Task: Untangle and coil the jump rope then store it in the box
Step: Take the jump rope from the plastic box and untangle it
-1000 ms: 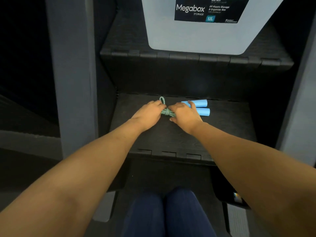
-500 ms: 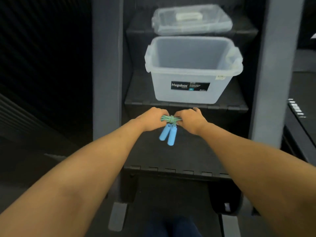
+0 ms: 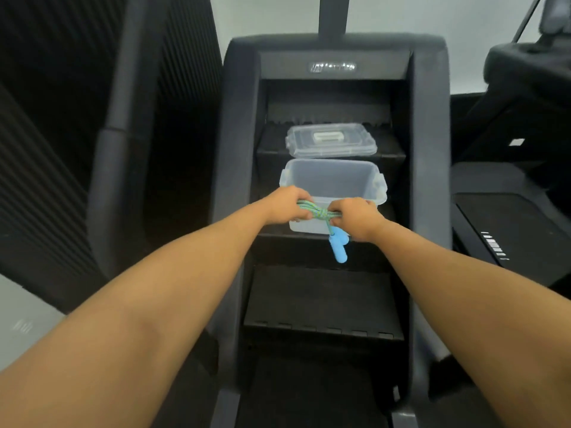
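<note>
Fingers grip bundled jump rope, seemingly just before box rim.

Colours noted: mostly black and grey, two bright spots.
Jump rope: green braid flecked with blue. Handles: plain light blue. Box: translucent, milky clear. Lid: clear, with a white centre grip. Steps: matt black. Machine frame: dark grey. Logo strip on frame top: pale lettering, blurred. Panel at left: black, ribbed in diagonal lines. Wall: pale grey.
</note>
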Demonstrator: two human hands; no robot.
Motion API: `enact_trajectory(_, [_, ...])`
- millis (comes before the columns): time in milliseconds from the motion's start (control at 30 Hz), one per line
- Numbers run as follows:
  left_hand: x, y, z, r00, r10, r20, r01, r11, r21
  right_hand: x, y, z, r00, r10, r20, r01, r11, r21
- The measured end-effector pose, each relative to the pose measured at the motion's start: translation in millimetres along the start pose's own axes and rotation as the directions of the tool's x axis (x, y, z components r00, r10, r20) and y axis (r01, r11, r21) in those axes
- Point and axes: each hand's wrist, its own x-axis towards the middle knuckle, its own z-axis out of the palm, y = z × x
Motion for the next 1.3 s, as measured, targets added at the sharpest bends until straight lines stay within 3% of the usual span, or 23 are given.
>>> enact_trajectory(100, [-32, 19, -5, 0.999, -0.035, 0.029, 0.039, 0.986, -0.164, -37, -9, -16, 0.999, -0.044, -0.011, 0.045, 0.992, 0.114])
enact_trajectory(367, [-145, 86, 10, 0.999, -0.032, -0.038, 0.016, 0.932, -0.362, -168, -37, -34, 0.989, -0.102, -0.103, 0.133, 0.920, 0.368])
enact_trajectory(500, [-201, 112, 25, 0.996, -0.058, -0.070, 0.013, 0.855, -0.518, -227, -57, -33, 0.967, -0.160, -0.198, 0.223, 0.908, 0.354])
enact_trajectory(633, [-249, 125, 31, 0.994, -0.060, -0.090, -0.009, 0.784, -0.621, -274, -76, -37, 0.982, -0.093, -0.164, 0.154, 0.901, 0.407])
enact_trajectory(833, [-297, 137, 25, 0.998, -0.031, 0.046, 0.052, 0.802, -0.595, -318, -108, -45, 0.989, -0.083, -0.118, 0.123, 0.915, 0.384])
enact_trajectory(933, [-316, 140, 23, 0.994, 0.002, 0.113, 0.065, 0.808, -0.585, -331, -124, -45, 0.989, -0.034, -0.145, 0.100, 0.874, 0.476])
enact_trajectory(1167, [-338, 130, 13, 0.997, -0.028, 0.073, 0.065, 0.810, -0.583, -344, -148, -40, 0.977, -0.003, -0.212, 0.133, 0.785, 0.605])
enact_trajectory(1300, [-348, 126, 9, 0.993, -0.097, 0.072, 0.121, 0.825, -0.552, -354, -158, -38, 0.945, -0.035, -0.324, 0.214, 0.818, 0.534])
